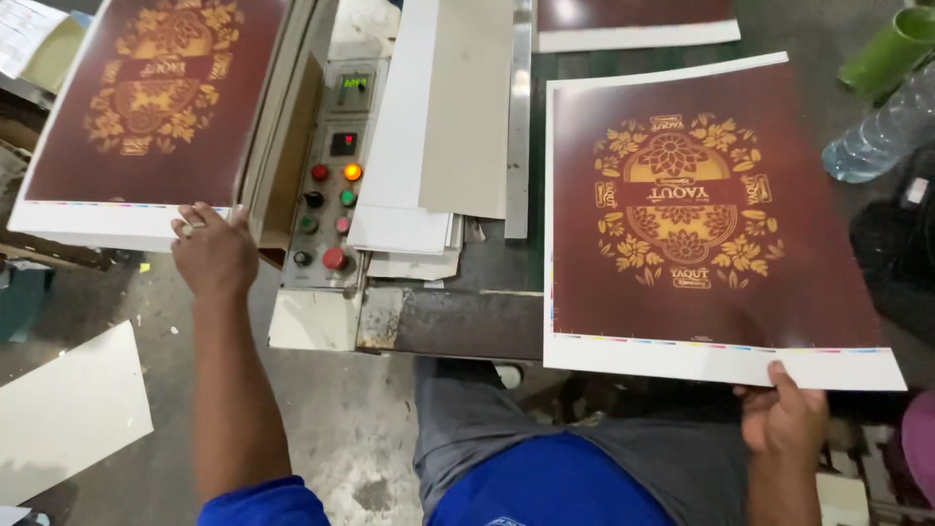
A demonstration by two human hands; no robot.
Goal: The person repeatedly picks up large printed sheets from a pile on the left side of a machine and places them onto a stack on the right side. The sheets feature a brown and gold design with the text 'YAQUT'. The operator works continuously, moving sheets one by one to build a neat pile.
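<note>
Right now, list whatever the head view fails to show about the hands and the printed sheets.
- Left hand: fingertips rest on the left stack of sheets; its top is cut off by the frame's upper edge.
- Right hand: only the thumb shows on the right sheet; the fingers are hidden beneath it.
- Control panel: its display is too small to read.
- Clear bottle: cut off by the right edge.

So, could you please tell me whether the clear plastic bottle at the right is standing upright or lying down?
Lying down: the clear plastic bottle rests on its side, tilted across the surface beside the green cylinder.
</note>
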